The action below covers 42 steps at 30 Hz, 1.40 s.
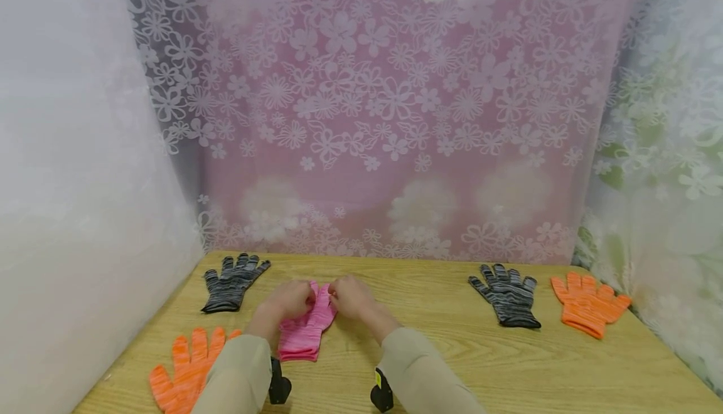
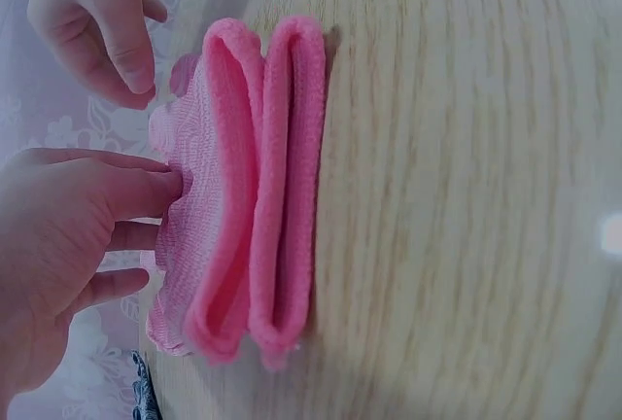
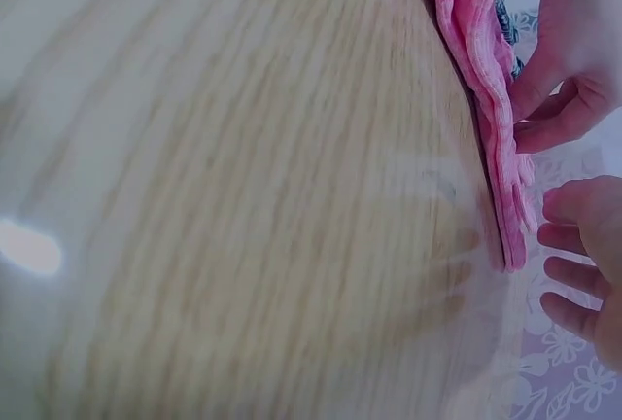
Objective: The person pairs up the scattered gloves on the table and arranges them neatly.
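Observation:
Two pink knit gloves (image 1: 302, 339) lie stacked on the table, their cuffs facing the person. In the left wrist view both cuffs (image 2: 284, 187) show one above the other, the upper one gaping slightly. My left hand (image 1: 292, 299) is at the finger end, its thumb and forefinger pinching the upper pink glove (image 2: 199, 196). Close by on the right side is my right hand (image 1: 351, 298). Its fingers (image 3: 573, 274) are loosely bent beside the glove fingertips, with a small gap in the right wrist view and nothing held.
Dark grey striped gloves lie at the back left (image 1: 233, 282) and right (image 1: 507, 295). One orange glove (image 1: 587, 304) is at the far right; another orange glove (image 1: 183, 370), partly behind the left sleeve, is at front left. Curtains (image 1: 395, 119) enclose the wooden table (image 1: 429, 351).

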Motion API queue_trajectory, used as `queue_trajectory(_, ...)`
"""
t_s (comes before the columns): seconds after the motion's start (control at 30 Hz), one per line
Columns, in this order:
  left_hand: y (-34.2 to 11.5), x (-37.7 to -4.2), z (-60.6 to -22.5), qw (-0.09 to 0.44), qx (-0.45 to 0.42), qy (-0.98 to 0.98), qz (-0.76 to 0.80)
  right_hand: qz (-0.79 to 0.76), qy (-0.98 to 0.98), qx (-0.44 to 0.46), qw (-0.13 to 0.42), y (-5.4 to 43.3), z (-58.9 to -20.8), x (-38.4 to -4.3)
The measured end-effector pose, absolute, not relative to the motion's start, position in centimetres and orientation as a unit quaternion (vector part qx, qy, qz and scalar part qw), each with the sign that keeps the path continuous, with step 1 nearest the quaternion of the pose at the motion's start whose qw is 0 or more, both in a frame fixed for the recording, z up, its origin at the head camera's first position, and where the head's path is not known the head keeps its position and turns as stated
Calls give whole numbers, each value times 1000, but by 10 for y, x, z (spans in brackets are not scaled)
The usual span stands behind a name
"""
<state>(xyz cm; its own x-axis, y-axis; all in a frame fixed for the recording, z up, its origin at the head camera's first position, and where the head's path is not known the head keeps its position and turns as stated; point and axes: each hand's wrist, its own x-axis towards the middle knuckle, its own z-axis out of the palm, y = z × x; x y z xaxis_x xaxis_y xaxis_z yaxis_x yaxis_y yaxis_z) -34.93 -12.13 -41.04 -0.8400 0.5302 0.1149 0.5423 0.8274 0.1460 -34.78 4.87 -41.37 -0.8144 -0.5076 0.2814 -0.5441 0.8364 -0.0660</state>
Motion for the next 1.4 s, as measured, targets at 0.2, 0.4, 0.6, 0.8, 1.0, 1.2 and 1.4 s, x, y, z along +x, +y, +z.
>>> queue_trajectory(0.2,-123,-350,-411,42,-286,-952,-99,51,-961,254,100,41,-412,-347)
queue_trajectory(0.4,-125,-346,-413,44,-288,-951,-103,34,-964,250,80,35,-422,-343)
queue_trajectory(0.6,-125,-341,-414,42,-290,-950,-111,42,-960,252,117,33,-429,-340)
queue_trajectory(0.8,-124,-342,-414,47,-288,-951,-103,53,-957,252,137,31,-428,-340)
queue_trajectory(1.0,-124,-343,-414,49,-292,-950,-99,68,-963,246,85,33,-426,-339)
queue_trajectory(1.2,-124,-344,-413,46,-290,-951,-98,84,-966,242,42,36,-427,-342)
queue_trajectory(1.4,-123,-346,-413,48,-286,-952,-101,40,-967,245,60,40,-429,-347)
